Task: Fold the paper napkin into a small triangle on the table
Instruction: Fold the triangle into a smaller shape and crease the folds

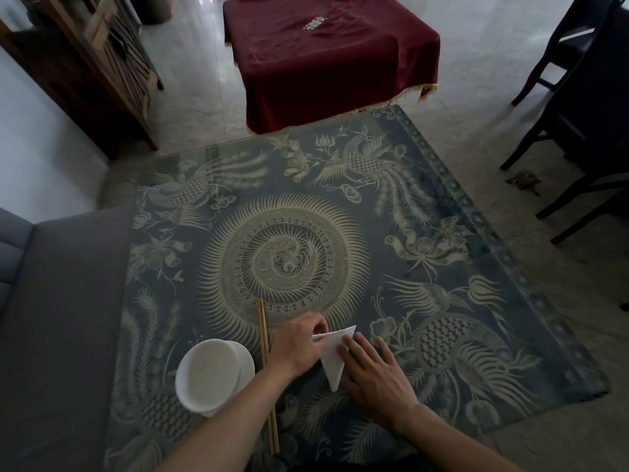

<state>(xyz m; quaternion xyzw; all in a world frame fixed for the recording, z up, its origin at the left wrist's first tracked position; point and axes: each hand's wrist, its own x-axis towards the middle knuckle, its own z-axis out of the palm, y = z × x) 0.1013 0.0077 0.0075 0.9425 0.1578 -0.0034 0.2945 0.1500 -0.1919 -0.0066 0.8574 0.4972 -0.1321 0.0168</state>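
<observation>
while pinched, napkin (335,361) points toward person.

Matt paper napkin (335,359), glossy table (442,253)

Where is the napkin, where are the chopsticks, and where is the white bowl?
napkin (335,361): head view, middle of the folded white triangle.
chopsticks (264,349): head view, bare stretch above the left wrist.
white bowl (204,374): head view, inside of the bowl.
</observation>
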